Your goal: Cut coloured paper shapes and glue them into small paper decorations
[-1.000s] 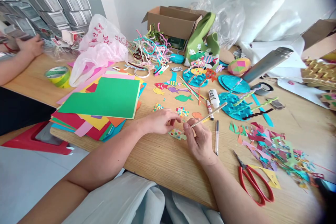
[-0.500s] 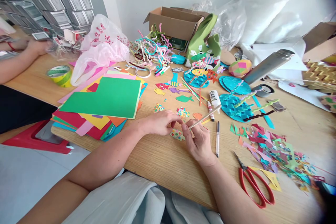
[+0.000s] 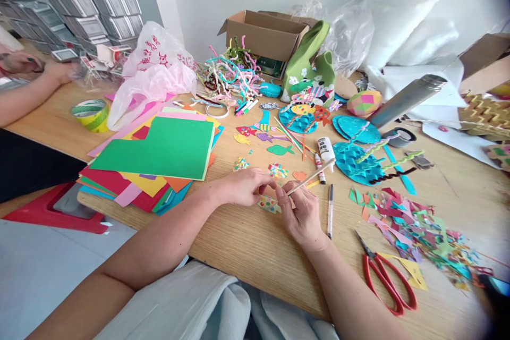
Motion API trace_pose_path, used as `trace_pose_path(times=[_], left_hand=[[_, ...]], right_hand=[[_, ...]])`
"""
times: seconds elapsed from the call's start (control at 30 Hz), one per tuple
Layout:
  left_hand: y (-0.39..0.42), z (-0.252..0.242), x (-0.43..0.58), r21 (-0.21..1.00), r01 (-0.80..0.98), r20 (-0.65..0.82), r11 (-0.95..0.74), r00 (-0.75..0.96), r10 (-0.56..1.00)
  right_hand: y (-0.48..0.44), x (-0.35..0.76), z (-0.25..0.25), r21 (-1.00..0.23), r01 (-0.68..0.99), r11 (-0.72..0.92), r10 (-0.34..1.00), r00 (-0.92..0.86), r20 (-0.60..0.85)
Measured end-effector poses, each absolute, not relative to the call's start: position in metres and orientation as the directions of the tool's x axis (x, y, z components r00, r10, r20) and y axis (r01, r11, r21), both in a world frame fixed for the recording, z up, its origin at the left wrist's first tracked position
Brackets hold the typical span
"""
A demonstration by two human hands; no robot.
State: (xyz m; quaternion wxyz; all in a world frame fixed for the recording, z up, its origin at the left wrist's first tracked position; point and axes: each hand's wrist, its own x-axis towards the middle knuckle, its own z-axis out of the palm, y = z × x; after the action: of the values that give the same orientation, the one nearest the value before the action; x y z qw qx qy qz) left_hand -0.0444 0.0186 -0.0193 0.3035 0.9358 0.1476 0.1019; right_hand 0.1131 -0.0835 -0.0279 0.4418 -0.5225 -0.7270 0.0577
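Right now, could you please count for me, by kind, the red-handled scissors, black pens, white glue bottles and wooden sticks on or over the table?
Red-handled scissors: 1
Black pen: 1
White glue bottle: 1
Wooden stick, held in the right hand: 1
Total: 4

One head-worn camera looks forward and down, close over the left hand and right hand on the table.

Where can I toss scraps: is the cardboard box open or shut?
Open: the cardboard box stands with its top flaps spread outward, mouth uncovered.
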Motion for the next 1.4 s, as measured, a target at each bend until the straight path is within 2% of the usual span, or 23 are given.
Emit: trace_pose_path(times=[1.2, 1.4], left_hand=[[0.0180, -0.0213, -0.0448, 0.602, 0.197, 0.135, -0.774, 0.930, 0.342], [0.0206, -0.0240, -0.0458, 0.599, 0.134, 0.175, -0.790, 0.940, 0.292]], right_hand=[[-0.0807, 0.1129, -0.0318, -0.543, 0.724, 0.425, 0.817, -0.048, 0.575], [-0.0801, 0.1127, -0.0331, -0.543, 0.728, 0.419, 0.820, -0.045, 0.571]])
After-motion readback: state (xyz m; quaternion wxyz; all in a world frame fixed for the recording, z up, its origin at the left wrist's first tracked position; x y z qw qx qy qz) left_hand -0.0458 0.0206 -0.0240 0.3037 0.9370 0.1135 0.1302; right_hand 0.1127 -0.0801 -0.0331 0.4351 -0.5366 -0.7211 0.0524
